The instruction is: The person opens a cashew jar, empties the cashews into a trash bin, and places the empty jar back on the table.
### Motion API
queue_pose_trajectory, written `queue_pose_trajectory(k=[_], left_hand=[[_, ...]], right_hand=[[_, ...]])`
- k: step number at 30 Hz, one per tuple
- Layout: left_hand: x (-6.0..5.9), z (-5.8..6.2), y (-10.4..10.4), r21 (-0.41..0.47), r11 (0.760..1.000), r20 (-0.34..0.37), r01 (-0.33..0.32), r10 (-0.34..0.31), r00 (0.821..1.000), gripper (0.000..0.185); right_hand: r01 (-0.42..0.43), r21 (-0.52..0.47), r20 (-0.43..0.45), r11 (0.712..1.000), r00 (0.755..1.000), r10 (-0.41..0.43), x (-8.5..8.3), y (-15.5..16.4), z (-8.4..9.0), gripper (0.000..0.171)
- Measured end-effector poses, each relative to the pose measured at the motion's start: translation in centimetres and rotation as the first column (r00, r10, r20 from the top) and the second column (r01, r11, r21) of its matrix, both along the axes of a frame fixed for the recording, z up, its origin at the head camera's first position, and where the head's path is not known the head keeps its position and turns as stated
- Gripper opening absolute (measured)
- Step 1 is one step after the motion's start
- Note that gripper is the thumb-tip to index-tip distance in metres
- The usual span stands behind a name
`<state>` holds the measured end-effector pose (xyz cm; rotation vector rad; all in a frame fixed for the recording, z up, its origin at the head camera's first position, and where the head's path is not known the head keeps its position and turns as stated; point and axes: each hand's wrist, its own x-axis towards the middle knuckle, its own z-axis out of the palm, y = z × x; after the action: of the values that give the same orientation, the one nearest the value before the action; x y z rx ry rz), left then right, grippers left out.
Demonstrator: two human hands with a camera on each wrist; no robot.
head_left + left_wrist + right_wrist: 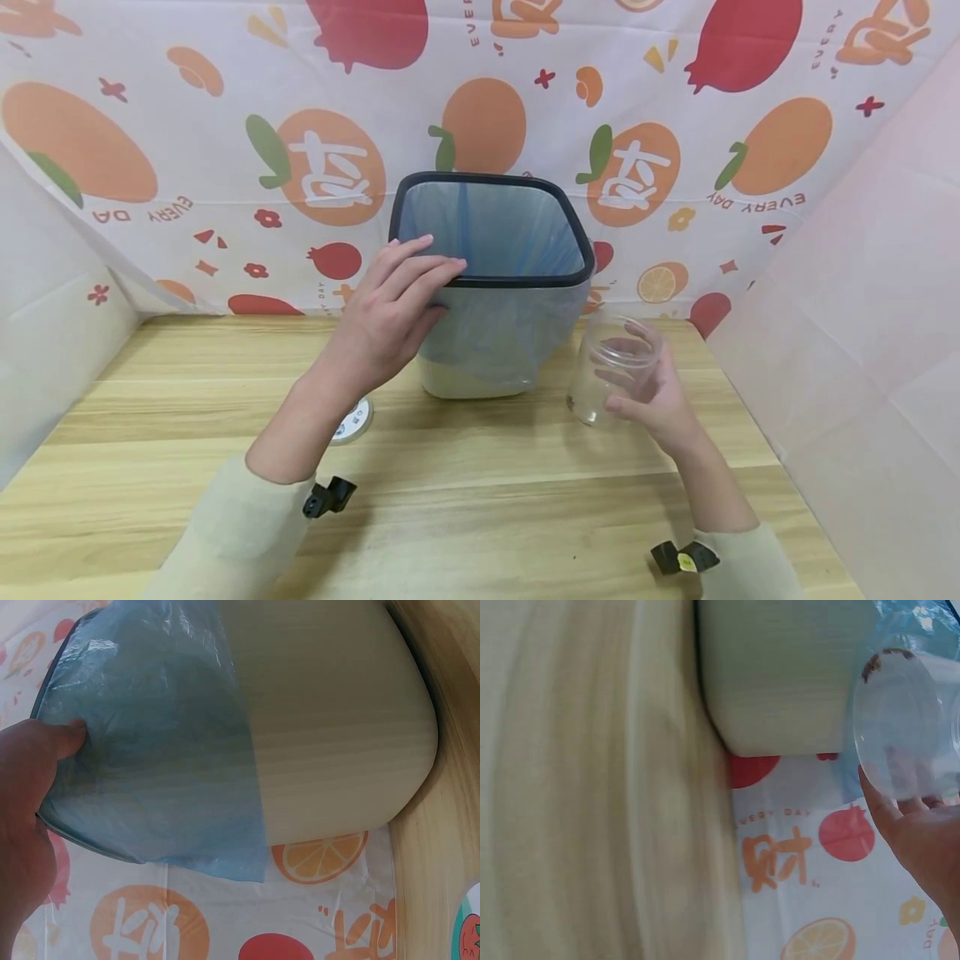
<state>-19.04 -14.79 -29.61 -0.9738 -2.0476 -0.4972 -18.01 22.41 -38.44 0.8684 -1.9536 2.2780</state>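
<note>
Reaching forward from about 7 o'clock, the left hand [390, 321] lies against the near-left corner of the waste bin [491, 283], its fingers spread and only slightly bent over the black rim while the thumb presses the blue bag liner [150, 765] on the outer wall, as the left wrist view shows. That forearm slants up from a pale sleeve [240, 533] low in the head view. Coming in from 5 o'clock, the right hand [648, 396] wraps curled fingers round a clear plastic jar [611, 367], held tilted with its open mouth toward the bin; through the right wrist view the fingers [919, 825] show behind the jar's clear wall. From the left hand the jar lies at 3 o'clock, just beside the bin's right wall at table height. Both stand over the wooden table [480, 500]. A small round lid [352, 421] rests on the table at 6 o'clock of the left wrist.
</note>
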Motion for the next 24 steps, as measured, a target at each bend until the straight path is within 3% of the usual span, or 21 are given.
queue_pose_trajectory(k=[13,20,24], left_hand=[[0.1,0.1,0.0,0.013,1.0,0.007,0.001,-0.001,1.0,0.06],[0.1,0.0,0.0,0.011,1.0,0.008,-0.005,0.005,1.0,0.06],[0.1,0.0,0.0,0.012,1.0,0.001,-0.007,0.007,1.0,0.06]], right_hand=[[0.006,0.194,0.032,0.981,0.999,-0.012,0.0,-0.3,-2.5,0.098],[0.015,0.362,0.016,0.932,1.0,-0.022,-0.1,0.0,-3.8,0.099],[0.006,0.405,-0.003,0.914,1.0,-0.005,-0.3,0.0,-4.4,0.099]])
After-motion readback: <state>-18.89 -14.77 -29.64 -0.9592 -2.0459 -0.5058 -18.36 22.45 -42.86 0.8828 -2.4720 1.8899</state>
